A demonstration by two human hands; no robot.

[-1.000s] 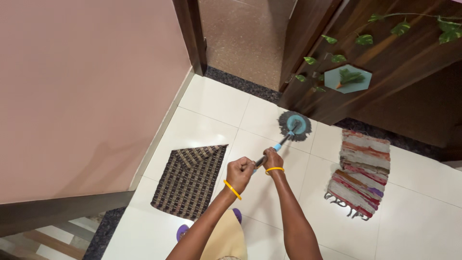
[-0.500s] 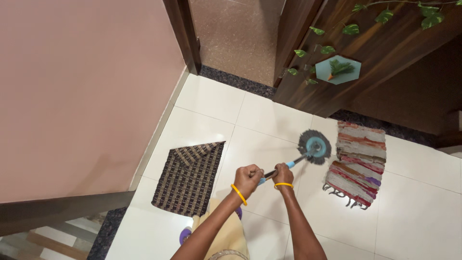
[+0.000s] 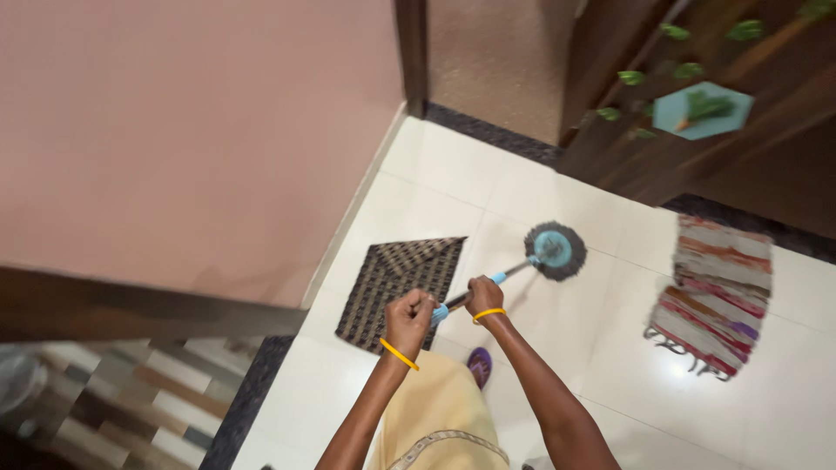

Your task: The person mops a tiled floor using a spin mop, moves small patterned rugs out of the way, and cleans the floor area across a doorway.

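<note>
Now | left hand [image 3: 409, 315], right hand [image 3: 482, 294] fisted around mop handle [image 3: 477, 288] | handle slants up-right to round mop head [image 3: 554, 251]

One mop [image 3: 554, 251] stands on the white tiled floor [image 3: 610, 348]. Two mats lie there: a dark woven mat [image 3: 392, 283] near the wall-side edge and a striped rag rug [image 3: 716, 292] toward the opposite edge. Two hands hold the mop handle, the left hand [image 3: 409, 315] and right hand [image 3: 482, 294], with two yellow bangles, one on each wrist. One hexagonal plaque [image 3: 702, 108] hangs on the wooden door.
</note>
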